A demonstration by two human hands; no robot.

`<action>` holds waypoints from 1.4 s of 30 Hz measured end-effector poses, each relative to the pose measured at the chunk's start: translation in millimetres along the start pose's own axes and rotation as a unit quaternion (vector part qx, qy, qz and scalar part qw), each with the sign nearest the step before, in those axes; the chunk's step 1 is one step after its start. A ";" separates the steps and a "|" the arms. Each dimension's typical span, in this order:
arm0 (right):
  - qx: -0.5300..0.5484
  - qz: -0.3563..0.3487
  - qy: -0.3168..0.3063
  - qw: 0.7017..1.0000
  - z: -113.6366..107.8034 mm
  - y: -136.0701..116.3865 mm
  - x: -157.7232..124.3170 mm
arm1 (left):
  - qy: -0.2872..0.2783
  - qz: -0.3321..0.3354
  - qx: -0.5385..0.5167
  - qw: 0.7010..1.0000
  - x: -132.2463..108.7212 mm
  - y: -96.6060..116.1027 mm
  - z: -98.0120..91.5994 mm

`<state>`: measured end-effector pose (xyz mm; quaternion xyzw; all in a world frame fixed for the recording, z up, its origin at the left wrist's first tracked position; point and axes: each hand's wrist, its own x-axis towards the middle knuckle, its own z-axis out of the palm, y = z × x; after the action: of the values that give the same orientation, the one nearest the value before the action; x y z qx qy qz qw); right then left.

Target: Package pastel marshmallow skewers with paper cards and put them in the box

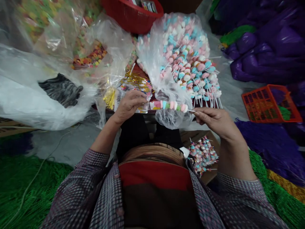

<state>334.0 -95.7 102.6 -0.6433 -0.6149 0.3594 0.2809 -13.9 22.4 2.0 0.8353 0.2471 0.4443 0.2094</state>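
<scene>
Between my hands a marshmallow skewer (175, 106) in pink, blue, green and white lies nearly level. My right hand (212, 119) pinches its white stick at the right end. At the far end, my left hand (130, 104) is closed with thumb and finger together at the edge of a small printed clear bag (154, 105) around the candy's tip. Just behind the left hand lie printed bags (143, 85) and gold twist ties (135, 79). A large clear sack of marshmallow skewers (186, 60) stands behind the right hand.
Clear sacks of ring-shaped candies (89, 55) stand at the back left, beside a red basin (135, 16). A cardboard box (212, 178) with wrapped skewers (203, 154) is low right. An orange basket (256, 105), purple bundles (264, 54) and green strands (35, 190) lie around.
</scene>
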 end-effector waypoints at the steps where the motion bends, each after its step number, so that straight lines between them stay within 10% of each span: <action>1: 0.015 0.007 0.009 1.000 1.6 1.0 0.2 | 0.002 -0.005 -0.005 1.000 -0.5 -0.2 -0.2; 24: 0.128 0.022 0.027 0.991 36.8 14.4 -0.2 | 0.006 0.020 0.071 0.997 4.1 -0.8 7.5; 36: 0.372 0.044 0.032 0.926 78.2 7.8 4.7 | 0.027 -0.052 0.017 0.998 78.9 89.1 -25.4; 42: 0.456 0.035 0.005 0.889 101.9 -3.3 9.3 | 0.134 -0.117 -0.009 0.984 82.2 93.7 -9.0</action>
<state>249.6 -94.4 44.6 -0.4670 -0.3586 0.6070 0.5337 39.4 -1.3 112.6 0.7317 0.3645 0.5269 0.2327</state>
